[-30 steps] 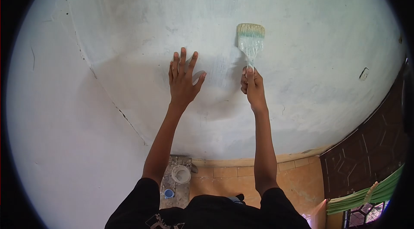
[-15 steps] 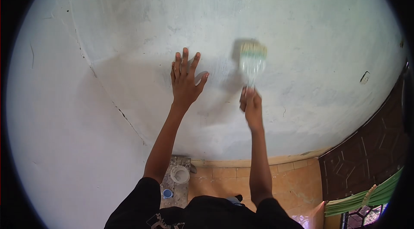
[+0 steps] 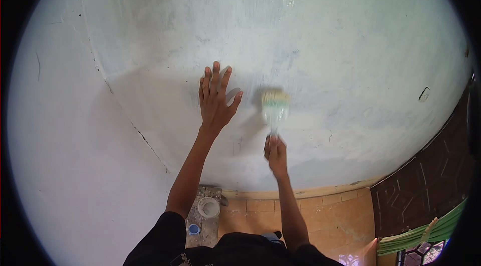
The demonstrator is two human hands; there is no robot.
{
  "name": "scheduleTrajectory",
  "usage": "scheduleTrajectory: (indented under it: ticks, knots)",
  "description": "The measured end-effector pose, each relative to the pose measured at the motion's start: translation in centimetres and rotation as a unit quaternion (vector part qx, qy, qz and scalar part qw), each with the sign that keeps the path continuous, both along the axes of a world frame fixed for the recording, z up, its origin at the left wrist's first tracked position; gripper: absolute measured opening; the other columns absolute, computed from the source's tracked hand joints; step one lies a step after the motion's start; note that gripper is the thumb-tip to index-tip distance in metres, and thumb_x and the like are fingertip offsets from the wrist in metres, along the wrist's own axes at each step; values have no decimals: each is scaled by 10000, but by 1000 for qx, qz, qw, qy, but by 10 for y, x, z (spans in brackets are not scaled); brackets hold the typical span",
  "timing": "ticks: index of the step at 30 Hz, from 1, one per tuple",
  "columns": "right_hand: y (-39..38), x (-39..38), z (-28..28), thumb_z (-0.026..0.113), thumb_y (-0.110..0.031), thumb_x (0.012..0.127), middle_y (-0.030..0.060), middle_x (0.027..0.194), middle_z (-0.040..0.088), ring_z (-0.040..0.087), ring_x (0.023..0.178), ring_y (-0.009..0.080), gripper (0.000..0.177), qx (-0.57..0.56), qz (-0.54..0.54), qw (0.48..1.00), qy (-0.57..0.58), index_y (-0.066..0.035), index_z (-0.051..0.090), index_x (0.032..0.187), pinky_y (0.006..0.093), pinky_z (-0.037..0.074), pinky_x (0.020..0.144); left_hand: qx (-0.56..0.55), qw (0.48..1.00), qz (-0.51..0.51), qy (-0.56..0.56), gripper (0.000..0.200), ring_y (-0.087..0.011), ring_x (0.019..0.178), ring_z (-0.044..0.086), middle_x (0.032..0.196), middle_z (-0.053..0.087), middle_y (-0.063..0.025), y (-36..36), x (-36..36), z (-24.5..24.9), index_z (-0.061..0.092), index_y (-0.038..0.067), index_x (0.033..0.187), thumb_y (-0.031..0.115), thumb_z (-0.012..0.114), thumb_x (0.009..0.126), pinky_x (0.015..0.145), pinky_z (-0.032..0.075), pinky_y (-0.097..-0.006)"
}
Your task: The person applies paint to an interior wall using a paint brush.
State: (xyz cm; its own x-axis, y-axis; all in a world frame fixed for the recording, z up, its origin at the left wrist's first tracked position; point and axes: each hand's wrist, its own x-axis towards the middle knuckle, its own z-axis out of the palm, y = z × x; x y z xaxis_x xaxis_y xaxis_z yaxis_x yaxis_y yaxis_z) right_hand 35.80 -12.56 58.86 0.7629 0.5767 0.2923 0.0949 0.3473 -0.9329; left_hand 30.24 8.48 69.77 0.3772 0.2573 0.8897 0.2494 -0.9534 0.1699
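My left hand (image 3: 215, 105) lies against the pale wall (image 3: 340, 55) with its fingers spread and nothing in it. To its right, my right hand (image 3: 275, 153) is closed around the handle of a wide paintbrush (image 3: 275, 105). The brush points upward, its pale bristles at or close to the wall surface and its shadow just to the left; contact is hard to tell. Wet, shiny streaks show on the wall above the brush.
Below the wall, a spattered wooden bench (image 3: 204, 240) holds a white bucket (image 3: 209, 207) and a blue cup (image 3: 194, 229). Orange tiles (image 3: 320, 211) cover the floor. A dark carved panel (image 3: 416, 181) and a green curtain (image 3: 436, 231) are at the lower right.
My right hand has moved down and slightly left along the wall with the paintbrush. My left hand stays spread at nearly the same place.
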Motion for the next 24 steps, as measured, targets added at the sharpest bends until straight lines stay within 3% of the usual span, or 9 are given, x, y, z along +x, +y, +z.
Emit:
scheduleTrajectory:
  ticks: [4, 6, 8, 12, 15, 17, 21, 24]
  knots:
    - [24, 31, 121, 412, -420, 1058, -93, 603, 333, 267, 486, 2, 395, 4, -48, 992, -113, -96, 499, 849, 195, 216, 424, 24, 1000, 2, -10, 727, -322, 1485, 190, 1613, 237, -93, -3, -3, 1, 334, 173, 1525, 352, 649, 894, 1173, 218, -518]
    - [30, 40, 138, 415, -418, 1058, -92, 603, 345, 271, 490, 4, 396, 17, -50, 991, -126, -91, 512, 857, 195, 227, 431, 19, 1000, 0, -8, 726, -322, 1484, 193, 1610, 244, -95, -1, -4, 3, 325, 144, 1526, 336, 638, 900, 1173, 221, -512]
    - [42, 51, 126, 416, -414, 1059, -92, 605, 357, 276, 491, 3, 394, 16, -50, 991, -127, -92, 518, 856, 192, 237, 434, 3, 1000, -5, 3, 724, -319, 1484, 195, 1607, 249, -96, -2, -6, 5, 316, 123, 1527, 323, 626, 904, 1175, 222, -504]
    - [30, 33, 10, 418, -419, 1056, -86, 599, 377, 297, 476, 7, 390, -27, -24, 997, -69, -109, 515, 839, 192, 249, 422, 10, 999, -30, -19, 771, -355, 1453, 234, 1574, 306, -125, 1, -7, 5, 363, 33, 1479, 214, 719, 820, 1153, 254, -486]
    - [3, -6, -29, 434, -444, 1045, -88, 581, 358, 293, 461, 8, 402, -48, -2, 998, 41, -122, 484, 809, 192, 237, 409, 12, 1000, -2, 1, 736, -305, 1487, 192, 1602, 264, -96, 2, -4, 1, 288, 72, 1534, 310, 596, 910, 1178, 224, -484]
    - [-1, -7, 3, 430, -431, 1050, -87, 584, 347, 291, 469, 7, 403, -24, -9, 1000, 7, -114, 482, 806, 192, 234, 415, 29, 999, 12, -7, 728, -304, 1485, 197, 1601, 268, -95, 5, 2, 1, 298, 65, 1529, 301, 593, 907, 1177, 225, -484]
    - [9, 24, 125, 399, -403, 1065, -85, 598, 342, 280, 486, 10, 406, -17, -52, 988, -147, -97, 484, 812, 202, 237, 429, 62, 998, 24, -24, 699, -305, 1480, 216, 1599, 274, -91, 5, 1, -4, 324, 67, 1521, 266, 586, 905, 1175, 234, -479]
    - [28, 44, 140, 391, -408, 1066, -83, 603, 351, 284, 488, 12, 413, -21, -48, 979, -195, -98, 484, 810, 208, 243, 428, 64, 998, -1, -22, 683, -306, 1476, 230, 1600, 274, -88, 8, -6, -2, 324, 80, 1524, 236, 578, 909, 1173, 244, -465]
